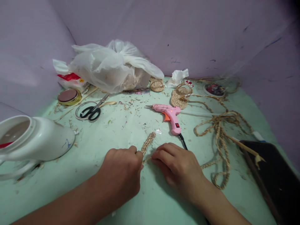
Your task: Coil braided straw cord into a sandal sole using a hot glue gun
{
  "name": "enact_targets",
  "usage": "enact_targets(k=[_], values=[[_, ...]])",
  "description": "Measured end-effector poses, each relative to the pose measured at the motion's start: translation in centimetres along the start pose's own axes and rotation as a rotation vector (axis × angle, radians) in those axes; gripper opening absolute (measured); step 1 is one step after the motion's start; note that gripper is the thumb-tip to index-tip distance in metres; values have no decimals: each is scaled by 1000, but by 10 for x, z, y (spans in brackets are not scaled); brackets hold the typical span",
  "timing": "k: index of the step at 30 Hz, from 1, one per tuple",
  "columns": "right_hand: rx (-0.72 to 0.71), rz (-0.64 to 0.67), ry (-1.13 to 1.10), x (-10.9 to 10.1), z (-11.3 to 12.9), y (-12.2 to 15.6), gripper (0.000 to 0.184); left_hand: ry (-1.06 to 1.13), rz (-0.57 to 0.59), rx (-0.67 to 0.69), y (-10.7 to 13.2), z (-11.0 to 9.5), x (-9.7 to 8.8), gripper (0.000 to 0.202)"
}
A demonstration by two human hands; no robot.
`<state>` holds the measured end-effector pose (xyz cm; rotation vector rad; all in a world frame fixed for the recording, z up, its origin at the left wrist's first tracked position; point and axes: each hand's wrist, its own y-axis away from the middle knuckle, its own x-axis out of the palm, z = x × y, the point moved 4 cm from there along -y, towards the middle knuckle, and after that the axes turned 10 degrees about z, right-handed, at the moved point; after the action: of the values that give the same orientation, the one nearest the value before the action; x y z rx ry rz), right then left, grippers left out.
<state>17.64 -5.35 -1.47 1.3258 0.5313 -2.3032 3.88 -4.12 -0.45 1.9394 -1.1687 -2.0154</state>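
Observation:
My left hand [122, 170] is closed, pinching the near end of a short braided straw strip [148, 142] that lies on the green table [117, 131]. My right hand [178, 165] is beside it, fingers curled and pressed on the same strip's near end. The two hands almost touch. A pink glue gun [170, 115] lies just beyond the strip, with its black cord running under my right hand.
Black-handled scissors [91, 112] lie at the left, a white jar [32, 137] on its side nearer. A white plastic bag [112, 67] sits at the back. Braided rope [217, 131] and coiled straw mats [179, 97] spread at right, by a dark slab [274, 175].

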Motion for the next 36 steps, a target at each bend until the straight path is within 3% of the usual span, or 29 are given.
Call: enact_targets(k=[4, 8, 17, 21, 28, 36], values=[[106, -20, -154, 7, -7, -6, 12, 95, 10, -18, -1, 3, 2, 17], [183, -17, -232, 11, -11, -9, 8, 188, -79, -11, -3, 7, 8, 15], [253, 152, -68, -2, -14, 4, 11, 203, -225, 62, -2, 14, 8, 13], [263, 105, -49, -5, -17, 16, 8, 238, -259, 101, -2, 17, 8, 14], [58, -93, 177, -4, -10, 13, 18, 216, -280, 144, -3, 16, 10, 11], [66, -238, 367, -3, -8, 4, 38, 170, -245, 152, -4, 16, 9, 7]])
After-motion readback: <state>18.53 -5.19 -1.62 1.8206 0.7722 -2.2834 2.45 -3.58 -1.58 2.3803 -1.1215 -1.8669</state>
